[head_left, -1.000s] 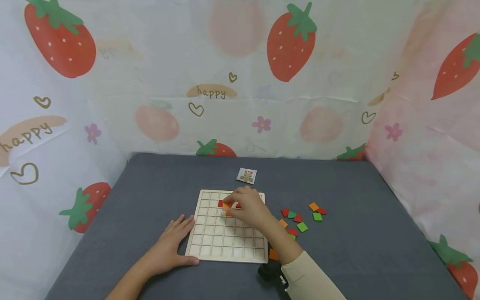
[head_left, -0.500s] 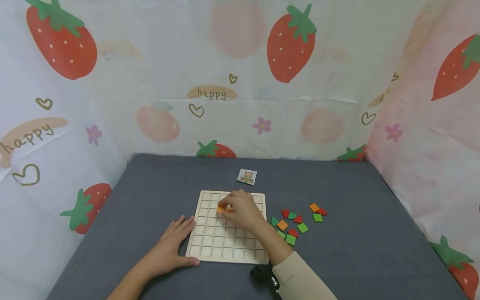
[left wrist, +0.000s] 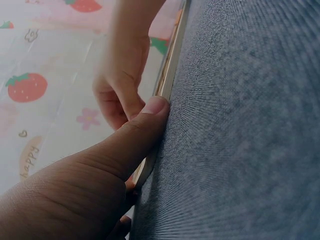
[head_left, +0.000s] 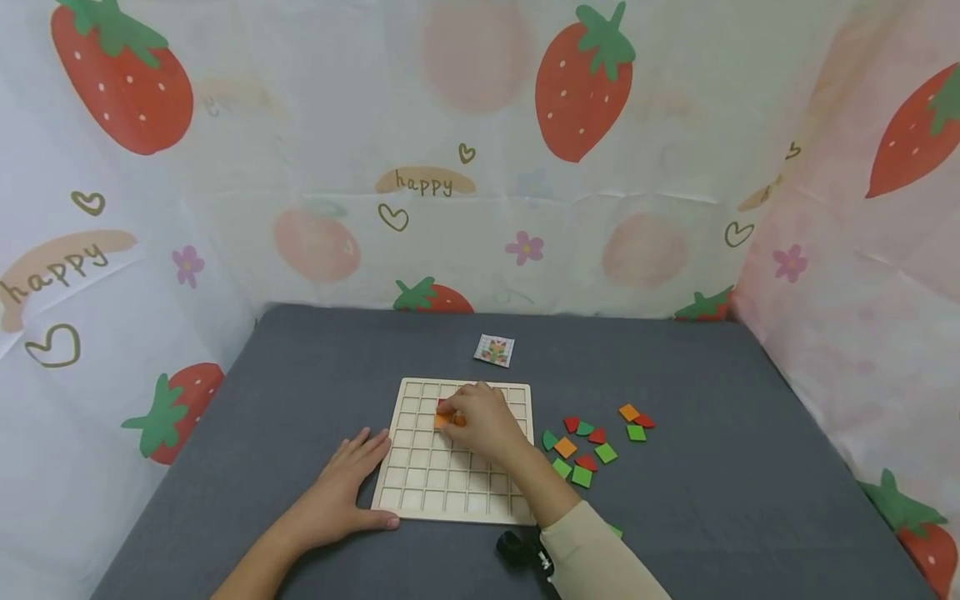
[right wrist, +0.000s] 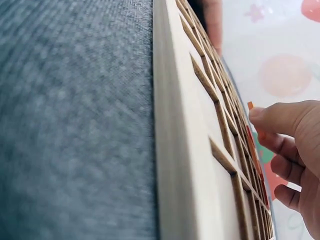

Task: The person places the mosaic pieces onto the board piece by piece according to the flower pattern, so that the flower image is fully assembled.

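Observation:
A pale wooden grid board (head_left: pixel 420 479) lies flat on the table. My right hand (head_left: pixel 483 425) is over its upper middle, pinching an orange square tile (head_left: pixel 443 421) between thumb and fingers. In the right wrist view this orange tile (right wrist: pixel 251 105) stands tilted at the thumb tip, just above the grid. A red tile (head_left: pixel 442 403) shows in the board behind it; other tiles there are partly hidden by my fingers. My left hand (head_left: pixel 341 492) rests at the board's left edge with fingers spread. The left wrist view has its thumb (left wrist: pixel 150 112) against the board's rim.
Right of the board lie loose tiles: green squares (head_left: pixel 582 477), orange squares (head_left: pixel 565 447), and red pieces (head_left: pixel 572 424). A small patterned card (head_left: pixel 494 351) lies behind the board. The grey tabletop (head_left: pixel 720 483) ends at a strawberry-printed curtain (head_left: pixel 330 125).
My right hand has shifted slightly left and toward me with the orange tile, which has come down closer to the board. The left hand has stayed in place.

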Tool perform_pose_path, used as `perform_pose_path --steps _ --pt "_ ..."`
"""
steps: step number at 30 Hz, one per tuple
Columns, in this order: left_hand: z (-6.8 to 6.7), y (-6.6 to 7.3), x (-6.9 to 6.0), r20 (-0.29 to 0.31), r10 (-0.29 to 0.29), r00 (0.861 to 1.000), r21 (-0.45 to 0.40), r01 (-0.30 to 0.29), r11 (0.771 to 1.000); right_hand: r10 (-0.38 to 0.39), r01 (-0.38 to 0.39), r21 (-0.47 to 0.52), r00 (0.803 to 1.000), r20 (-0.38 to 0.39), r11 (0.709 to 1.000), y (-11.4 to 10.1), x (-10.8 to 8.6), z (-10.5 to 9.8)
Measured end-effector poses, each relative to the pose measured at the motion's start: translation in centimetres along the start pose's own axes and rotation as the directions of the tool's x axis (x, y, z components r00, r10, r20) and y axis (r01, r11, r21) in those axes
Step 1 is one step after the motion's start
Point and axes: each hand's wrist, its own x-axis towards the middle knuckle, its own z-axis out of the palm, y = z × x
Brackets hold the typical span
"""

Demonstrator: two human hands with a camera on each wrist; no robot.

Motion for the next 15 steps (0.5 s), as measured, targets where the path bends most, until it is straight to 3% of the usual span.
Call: perform_pose_path --steps 15 --pt "0.10 -0.19 0.05 -0.003 0.011 1.000 0.005 -0.011 1.000 0.012 -0.013 -0.075 1.000 -0.011 0.997 0.24 0.36 0.80"
